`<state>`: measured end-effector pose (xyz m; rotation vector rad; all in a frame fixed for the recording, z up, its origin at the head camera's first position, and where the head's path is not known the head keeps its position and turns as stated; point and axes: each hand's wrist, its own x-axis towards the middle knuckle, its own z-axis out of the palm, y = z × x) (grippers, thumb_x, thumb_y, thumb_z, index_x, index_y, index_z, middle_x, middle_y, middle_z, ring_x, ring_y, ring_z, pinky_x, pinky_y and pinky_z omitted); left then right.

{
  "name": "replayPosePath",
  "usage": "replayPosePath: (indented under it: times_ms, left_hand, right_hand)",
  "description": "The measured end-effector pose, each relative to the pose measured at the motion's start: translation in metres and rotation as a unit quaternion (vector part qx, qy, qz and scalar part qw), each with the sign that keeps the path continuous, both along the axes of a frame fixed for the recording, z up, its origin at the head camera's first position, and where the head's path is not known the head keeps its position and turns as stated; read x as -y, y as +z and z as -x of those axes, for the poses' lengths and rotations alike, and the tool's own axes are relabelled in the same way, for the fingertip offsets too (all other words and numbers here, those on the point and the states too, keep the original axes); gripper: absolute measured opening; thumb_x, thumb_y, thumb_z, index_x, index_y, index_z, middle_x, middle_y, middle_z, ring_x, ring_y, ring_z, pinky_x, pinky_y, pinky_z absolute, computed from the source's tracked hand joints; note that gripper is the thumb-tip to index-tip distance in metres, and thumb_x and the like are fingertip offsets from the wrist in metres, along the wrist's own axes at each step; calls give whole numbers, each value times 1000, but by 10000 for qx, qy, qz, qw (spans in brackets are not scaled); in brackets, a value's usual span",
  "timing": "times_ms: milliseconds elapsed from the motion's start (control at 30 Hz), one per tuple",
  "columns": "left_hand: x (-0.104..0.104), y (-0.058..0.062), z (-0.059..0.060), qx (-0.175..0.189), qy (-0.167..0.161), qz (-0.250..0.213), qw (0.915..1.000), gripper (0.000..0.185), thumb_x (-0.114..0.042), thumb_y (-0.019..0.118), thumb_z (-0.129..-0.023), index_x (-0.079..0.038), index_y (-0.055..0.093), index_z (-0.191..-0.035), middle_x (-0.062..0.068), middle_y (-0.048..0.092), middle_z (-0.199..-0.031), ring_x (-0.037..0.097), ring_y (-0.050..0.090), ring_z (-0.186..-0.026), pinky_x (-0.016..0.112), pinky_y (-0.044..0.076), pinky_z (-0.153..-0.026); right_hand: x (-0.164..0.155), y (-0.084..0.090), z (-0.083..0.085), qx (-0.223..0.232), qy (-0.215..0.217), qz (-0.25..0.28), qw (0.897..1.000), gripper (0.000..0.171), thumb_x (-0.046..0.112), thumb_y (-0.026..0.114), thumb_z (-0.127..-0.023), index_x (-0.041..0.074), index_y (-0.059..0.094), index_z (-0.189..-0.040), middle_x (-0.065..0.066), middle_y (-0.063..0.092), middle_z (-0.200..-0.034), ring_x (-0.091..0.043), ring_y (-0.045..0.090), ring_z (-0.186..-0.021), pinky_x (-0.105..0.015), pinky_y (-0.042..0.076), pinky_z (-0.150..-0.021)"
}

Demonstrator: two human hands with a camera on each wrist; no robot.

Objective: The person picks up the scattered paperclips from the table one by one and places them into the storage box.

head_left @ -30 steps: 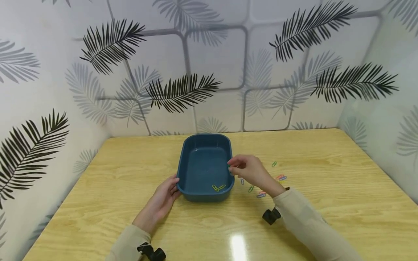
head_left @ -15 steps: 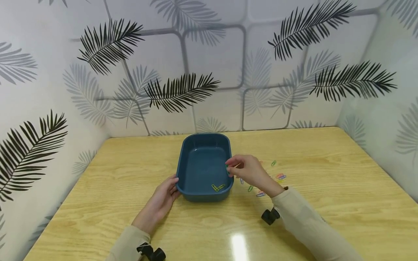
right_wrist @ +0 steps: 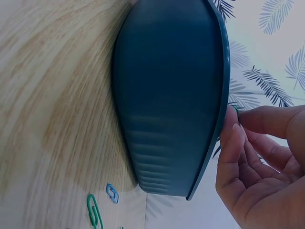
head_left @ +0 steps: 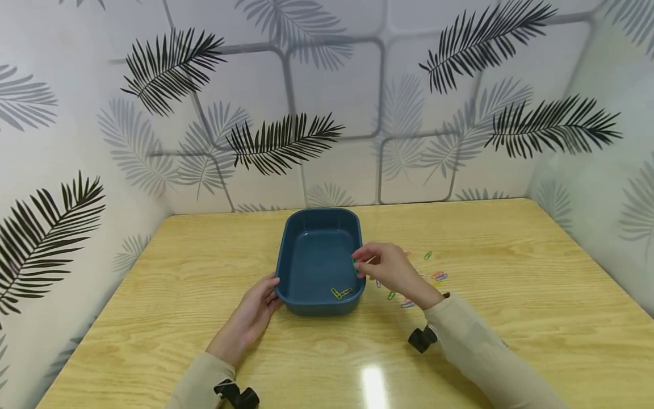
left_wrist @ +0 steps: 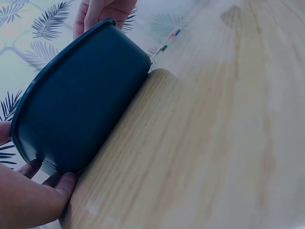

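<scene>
A dark blue tray (head_left: 357,227) stands in the middle of the wooden table (head_left: 511,295), with two yellow paper clips (head_left: 341,293) lying on its floor. My left hand (head_left: 254,311) holds the tray's near left corner, thumb on the rim and fingers (left_wrist: 47,183) against the wall. Over the right rim, my right hand (head_left: 384,267) pinches a green paper clip (head_left: 355,262) between thumb and fingertips (right_wrist: 228,126). From the right wrist view the tray (right_wrist: 171,95) fills the frame, with the pinching fingers just beside its rim.
Several coloured paper clips (head_left: 409,284) lie scattered on the table right of the tray; a green clip (right_wrist: 94,210) and a blue clip (right_wrist: 112,192) show beside its wall. Leaf-patterned walls (head_left: 327,113) enclose the table on three sides. Black wrist cameras (head_left: 423,338) sit on both sleeves.
My right hand has crept slightly left with the green clip, over the tray's right rim. The left hand and the tray have stayed put.
</scene>
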<state>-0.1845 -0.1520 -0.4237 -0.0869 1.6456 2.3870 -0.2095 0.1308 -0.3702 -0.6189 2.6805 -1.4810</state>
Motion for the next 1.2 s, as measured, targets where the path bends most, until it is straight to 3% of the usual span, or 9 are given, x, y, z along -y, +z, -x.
replayPosePath:
  times_ms: [467, 700, 1000, 1200]
  left_hand:
    - [1, -2, -1, 8, -8, 53, 10000, 51, -15, 44, -100, 6, 31, -145, 9, 54, -122, 17, 49, -109, 29, 39, -96]
    - [1, 0, 0, -25, -24, 8, 10000, 50, -13, 43, -100, 7, 32, -144, 8, 55, -121, 17, 49, -108, 28, 40, -94]
    - [0, 0, 1, -132, -28, 37, 9999, 50, -14, 43, -100, 8, 32, -144, 8, 55, -121, 17, 49, -108, 28, 40, -93]
    - [0, -1, 1, -83, 45, 21, 10000, 49, -12, 42, -100, 7, 33, -144, 9, 54, -122, 18, 49, -109, 28, 40, -93]
  right_hand:
    - [3, 2, -3, -30, 16, -97, 9999, 18, 3, 65, -90, -1, 69, -107, -5, 68, -89, -14, 65, -70, -30, 47, -52]
    - [4, 1, -2, -45, 59, -66, 10000, 18, 3, 64, -91, -1, 69, -107, -5, 68, -88, -21, 67, -73, -29, 46, -52]
    - [5, 3, -3, -48, 44, -19, 10000, 18, 3, 65, -90, -2, 69, -107, -6, 69, -90, -27, 67, -78, -30, 48, -56]
    - [5, 1, -2, -151, 108, -56, 9998, 16, 2, 65, -90, -2, 69, -105, -6, 68, -90, -23, 66, -76, -28, 52, -62]
